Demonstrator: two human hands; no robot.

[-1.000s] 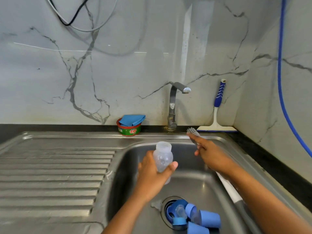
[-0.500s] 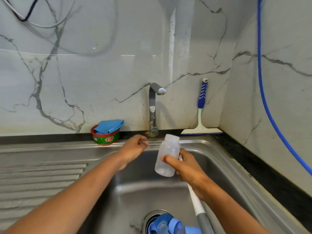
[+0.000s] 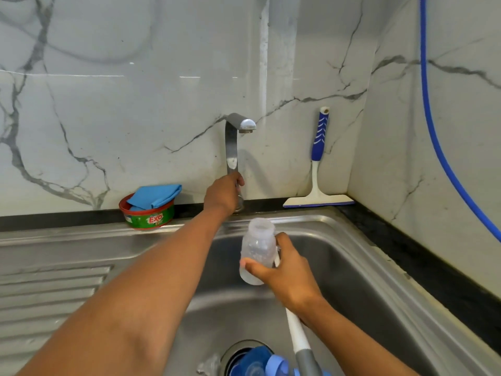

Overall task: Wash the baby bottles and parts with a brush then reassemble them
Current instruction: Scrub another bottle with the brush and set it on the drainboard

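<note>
One clear baby bottle point(image 3: 257, 249), uncapped and mouth up, hangs over the sink point(image 3: 379, 270) basin toward its twelve o'clock edge, in front of the tap point(image 3: 233, 147). The right hand point(image 3: 288, 276) grasps it and pins the bottle brush handle point(image 3: 295, 332) against it, probably so the other hand is free. The left hand point(image 3: 222, 195) is clenched round the tap's lower stem, likely to start water. Blue bottle parts point(image 3: 260, 358) lie at the drain, six o'clock. The Exo dish-soap tub point(image 3: 147, 215) sits at ten o'clock, the squeegee point(image 3: 317, 169) at one.

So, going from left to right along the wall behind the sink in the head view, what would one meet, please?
In order: green Exo tub → tap → blue-handled squeegee → blue hose.
</note>
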